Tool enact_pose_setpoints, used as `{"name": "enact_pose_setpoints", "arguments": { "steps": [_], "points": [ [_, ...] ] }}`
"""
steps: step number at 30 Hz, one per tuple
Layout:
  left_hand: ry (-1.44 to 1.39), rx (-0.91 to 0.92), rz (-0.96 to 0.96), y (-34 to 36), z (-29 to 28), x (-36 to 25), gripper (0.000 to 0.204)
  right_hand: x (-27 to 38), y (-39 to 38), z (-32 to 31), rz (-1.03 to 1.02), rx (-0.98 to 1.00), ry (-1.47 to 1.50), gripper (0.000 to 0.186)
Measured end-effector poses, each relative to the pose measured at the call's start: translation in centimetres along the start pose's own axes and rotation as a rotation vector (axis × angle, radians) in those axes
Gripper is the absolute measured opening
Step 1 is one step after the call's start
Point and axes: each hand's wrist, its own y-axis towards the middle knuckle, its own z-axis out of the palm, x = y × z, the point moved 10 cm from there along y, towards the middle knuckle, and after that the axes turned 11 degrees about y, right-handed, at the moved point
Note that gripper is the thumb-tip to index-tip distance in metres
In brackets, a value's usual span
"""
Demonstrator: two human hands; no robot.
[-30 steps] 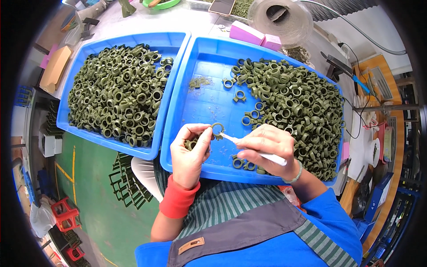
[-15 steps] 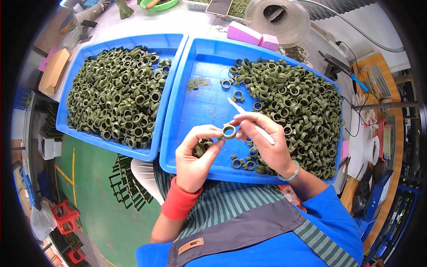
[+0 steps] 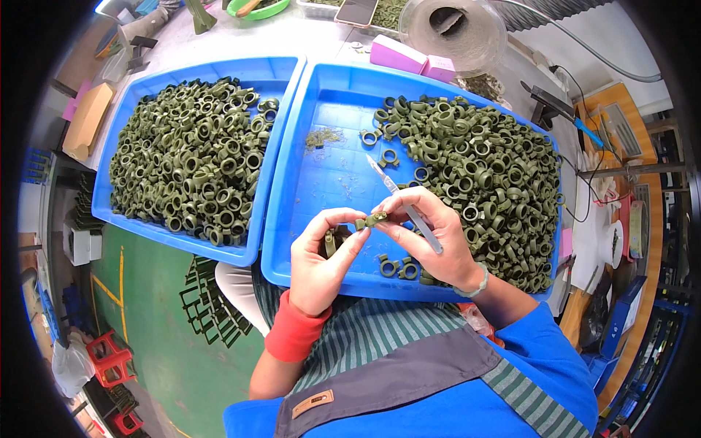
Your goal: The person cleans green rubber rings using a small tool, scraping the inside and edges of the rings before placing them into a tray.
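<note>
Between the fingertips of both hands is a small olive-green ring part [image 3: 374, 219], seen nearly edge-on. My left hand [image 3: 321, 252], with a red wristband, pinches one side of it and keeps more green rings [image 3: 332, 241] against the palm. My right hand [image 3: 438, 237] touches the other side with thumb and fingertips. Held in that same right hand is a slim scalpel [image 3: 394, 188], its blade pointing away to the upper left. Both hands are over the near part of the right blue tray [image 3: 281, 241], where many such rings [image 3: 482, 168] are heaped on the right side.
A second blue tray [image 3: 252, 250], full of green rings, stands at the left. Green shavings [image 3: 325, 136] lie in the right tray. Behind are purple boxes [image 3: 398, 55], a phone [image 3: 358, 11] and a clear round container [image 3: 482, 58]. Red stools [image 3: 109, 358] stand on the green floor.
The ring has turned from showing its round opening to nearly edge-on. My right hand has rotated slightly, and the scalpel now shows its flat grey side.
</note>
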Motion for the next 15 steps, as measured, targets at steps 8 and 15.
{"name": "enact_pose_setpoints", "arguments": {
  "steps": [8, 15],
  "points": [
    [0.607, -0.48, 0.413, 2.1, -10.1, -6.5, 0.026, -0.2, 0.5, -0.7, 0.057, 0.122, -0.421, 0.015],
    [0.802, -0.488, 0.344, 2.0, -11.7, -6.7, 0.044, -4.7, -2.9, 3.4, 0.04, 0.626, -0.759, 0.027]
  ]
}}
